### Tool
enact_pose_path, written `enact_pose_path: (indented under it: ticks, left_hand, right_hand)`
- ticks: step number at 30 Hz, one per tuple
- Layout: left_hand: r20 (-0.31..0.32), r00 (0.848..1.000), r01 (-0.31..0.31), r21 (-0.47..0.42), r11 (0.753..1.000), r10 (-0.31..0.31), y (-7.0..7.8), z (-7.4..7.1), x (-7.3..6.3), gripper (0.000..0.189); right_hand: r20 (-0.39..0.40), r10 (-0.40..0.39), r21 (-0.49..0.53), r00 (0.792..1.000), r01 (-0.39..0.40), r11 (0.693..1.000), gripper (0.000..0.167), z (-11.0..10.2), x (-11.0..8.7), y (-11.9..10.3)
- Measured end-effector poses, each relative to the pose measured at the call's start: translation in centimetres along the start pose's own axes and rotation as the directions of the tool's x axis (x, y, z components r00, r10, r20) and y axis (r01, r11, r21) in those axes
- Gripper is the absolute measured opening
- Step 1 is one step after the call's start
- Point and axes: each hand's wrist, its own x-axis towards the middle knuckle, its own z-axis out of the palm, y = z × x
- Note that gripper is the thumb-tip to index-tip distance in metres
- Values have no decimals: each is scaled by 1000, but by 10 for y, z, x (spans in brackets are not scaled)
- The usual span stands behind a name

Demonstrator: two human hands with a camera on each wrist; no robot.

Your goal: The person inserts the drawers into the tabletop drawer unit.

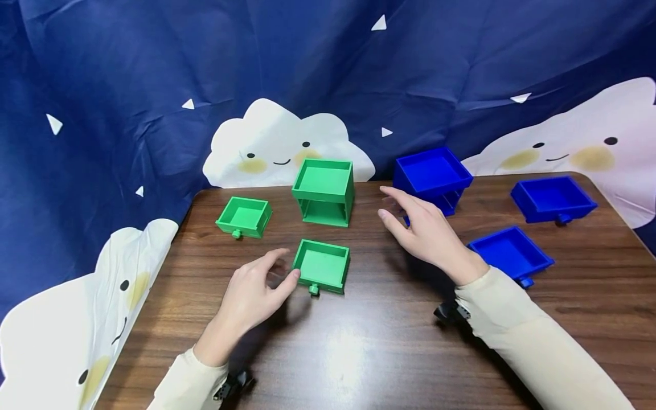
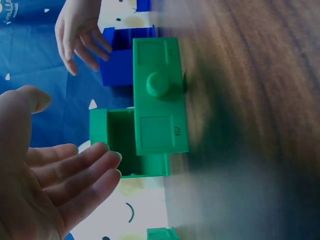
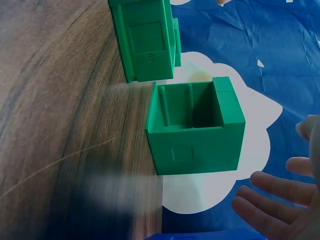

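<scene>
My left hand [image 1: 256, 290] hovers over the table just left of a green drawer [image 1: 324, 265] with a round knob, its fingers spread and slightly bent, holding nothing. The thumb tip overlaps the drawer's left edge in the head view. Behind that drawer stands a green cabinet [image 1: 327, 212] with an open front. My right hand [image 1: 422, 233] is in the air in front of a blue cabinet [image 1: 433, 171], partly hiding its lower front. Its fingers reach toward the left, and nothing lies between them. In the left wrist view the drawer's knobbed front [image 2: 160, 122] faces the camera.
A smaller green drawer [image 1: 243, 216] sits at the table's left. To the right lie two blue drawers, one nearer [image 1: 509, 253] and one farther back [image 1: 553, 196]. A blue cloth with white clouds [image 1: 318, 134] hangs along the rear edge of the wooden table [image 1: 389, 353].
</scene>
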Motion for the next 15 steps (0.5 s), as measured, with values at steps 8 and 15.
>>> enact_pose_path:
  ticks: [8,15]
  left_hand:
    - [45,998,53,-87,995,-49,-6,4,-7,38]
    - [65,996,73,-126,989,-65,-10,8,-12,36]
  right_hand:
    - [55,60,61,997,-64,996,47,7,13,-1]
    - [84,92,86,992,-99,991,49,17,23,3]
